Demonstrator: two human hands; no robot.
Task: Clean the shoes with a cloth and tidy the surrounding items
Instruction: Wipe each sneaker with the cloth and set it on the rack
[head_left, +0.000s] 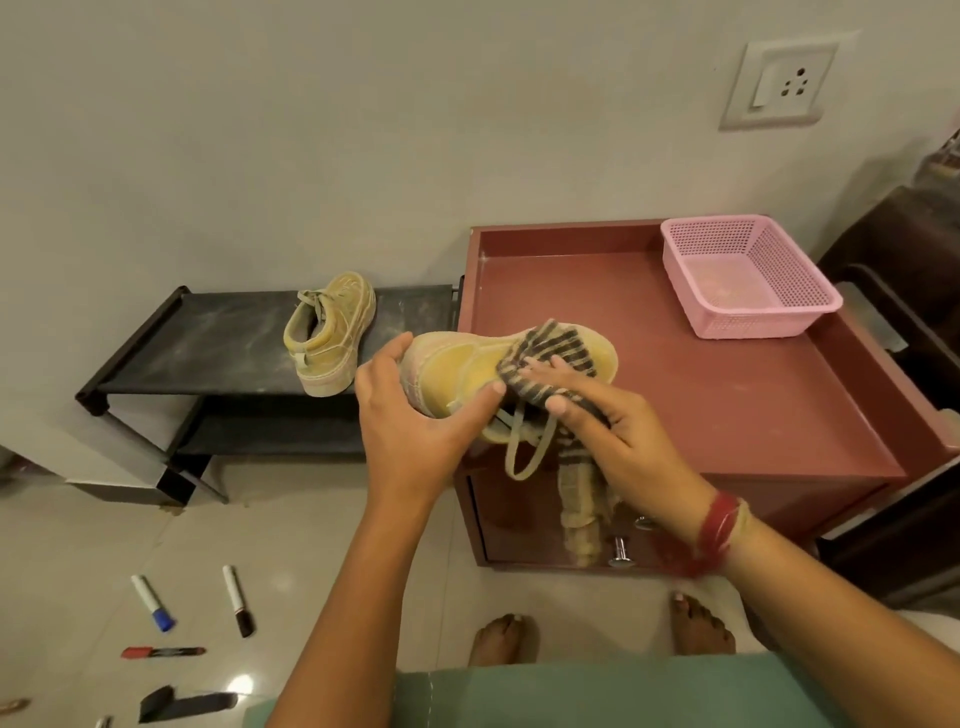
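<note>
Basket (763, 318) on cabinet (675, 400), shoe (332, 332) on rack (208, 343) left of it, markers (154, 603) on floor (311, 545)

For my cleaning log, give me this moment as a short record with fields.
left hand: grips a yellow suede lace-up shoe
right hand: holds a striped brown-and-beige cloth against that shoe
second yellow shoe: upright on the black low rack
pink perforated plastic basket: on the dark red cabinet
floor: blue-capped marker, dark-capped marker, red marker

I see a soft, matt, suede-like sneaker (457, 371) under a coarse woven striped cloth (556, 345). The maroon counter (685, 405) looks smooth and semi-gloss with a shiny metal knob (621, 552). The pink basket (779, 306) is perforated plastic, and the floor tiles (93, 545) are glossy.
</note>
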